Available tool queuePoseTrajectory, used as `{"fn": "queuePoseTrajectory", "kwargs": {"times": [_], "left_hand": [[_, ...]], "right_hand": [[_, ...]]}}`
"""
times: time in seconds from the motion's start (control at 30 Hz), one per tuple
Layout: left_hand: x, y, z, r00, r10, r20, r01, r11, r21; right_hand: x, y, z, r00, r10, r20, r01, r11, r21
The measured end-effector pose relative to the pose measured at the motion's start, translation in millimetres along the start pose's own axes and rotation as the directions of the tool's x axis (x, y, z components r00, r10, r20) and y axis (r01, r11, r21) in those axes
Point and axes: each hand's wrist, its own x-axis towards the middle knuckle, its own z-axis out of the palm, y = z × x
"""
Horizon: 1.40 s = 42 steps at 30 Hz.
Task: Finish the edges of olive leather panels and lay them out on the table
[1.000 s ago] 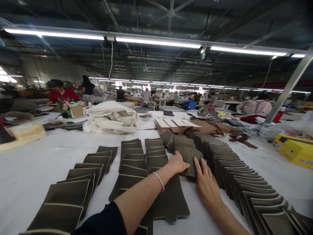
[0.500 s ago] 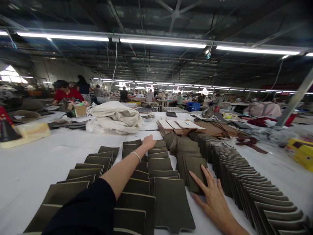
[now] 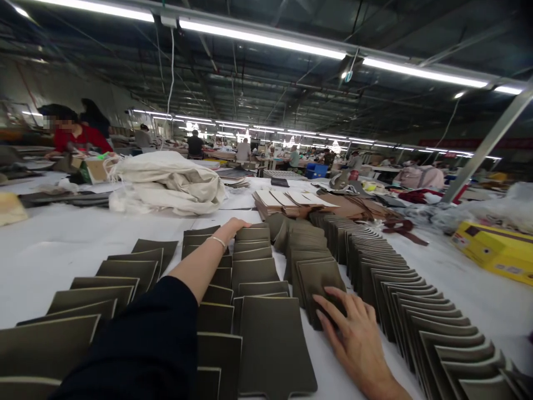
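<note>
The person leans over a long white table (image 3: 62,244) covered with rows of dark olive cut panels, each row overlapping like roof tiles. The left hand (image 3: 233,226) stretches far out, arm in a dark sleeve with a thin bracelet (image 3: 218,240) at the wrist, and lies palm down on the far end of the middle row of panels (image 3: 254,261); its fingers look flat rather than curled around anything, so it presses more than grips. The right hand (image 3: 353,333) rests open, fingers spread, on the near end of a loose stack of panels (image 3: 316,272) just to the right of that middle row, fingertips on the top piece, nothing clenched. A larger single panel (image 3: 272,344) lies flat between the two arms, close to the right hand. To the right runs a long curved row of panels (image 3: 408,300), and to the left another row (image 3: 125,272) fans toward the near edge. Beyond the rows lie a heap of cream cloth (image 3: 166,183), stacks of tan pieces (image 3: 291,201), and a yellow box (image 3: 495,250) far right. A person in red (image 3: 79,139) works at a table far left.
</note>
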Motion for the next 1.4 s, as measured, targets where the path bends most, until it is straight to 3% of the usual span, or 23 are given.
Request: {"fn": "queuePoseTrajectory", "kwargs": {"times": [0.1, 0.17, 0.3, 0.37, 0.43, 0.67, 0.8, 0.97, 1.17, 1.3, 1.4], "left_hand": [[-15, 5, -3.8, 0.983, -0.002, 0.184, 0.015, 0.997, -0.069], [-30, 8, -7.3, 0.954, 0.047, 0.295, -0.010, 0.992, -0.126], [-59, 6, -13.8, 0.892, 0.135, 0.431, -0.060, 0.981, -0.184], [-70, 1, -14.8, 0.867, 0.158, 0.473, -0.076, 0.979, -0.189], [-78, -3, -12.8, 0.845, 0.187, 0.501, -0.100, 0.976, -0.195], [-98, -14, 6.3, 0.836, 0.316, 0.447, -0.243, 0.946, -0.214], [-111, -18, 6.7, 0.837, 0.359, 0.414, -0.279, 0.929, -0.242], [-126, -18, 3.0, 0.824, 0.404, 0.398, -0.296, 0.905, -0.306], [-136, -13, 0.4, 0.815, 0.459, 0.354, -0.326, 0.868, -0.374], [-151, 10, -8.1, 0.810, 0.488, 0.324, -0.342, 0.843, -0.415], [-174, 38, -10.1, 0.801, 0.496, 0.335, -0.340, 0.838, -0.426]], "right_hand": [[-3, -14, 0, 0.995, 0.050, 0.081, -0.060, 0.991, 0.122], [-1, -32, 0, 0.967, 0.152, 0.205, -0.188, 0.968, 0.167], [13, -71, -7, 0.777, 0.384, 0.498, -0.504, 0.854, 0.128], [24, -85, -13, 0.686, 0.442, 0.578, -0.618, 0.773, 0.142], [33, -93, -16, 0.627, 0.475, 0.617, -0.696, 0.698, 0.170], [56, -93, -6, 0.530, 0.518, 0.671, -0.797, 0.574, 0.187], [58, -93, -6, 0.523, 0.538, 0.661, -0.813, 0.547, 0.198], [53, -100, -7, 0.554, 0.578, 0.599, -0.822, 0.496, 0.281], [53, -104, -12, 0.646, 0.553, 0.527, -0.762, 0.419, 0.494], [66, -100, -34, 0.687, 0.562, 0.460, -0.713, 0.399, 0.577], [71, -98, -67, 0.688, 0.572, 0.447, -0.697, 0.348, 0.628]]}}
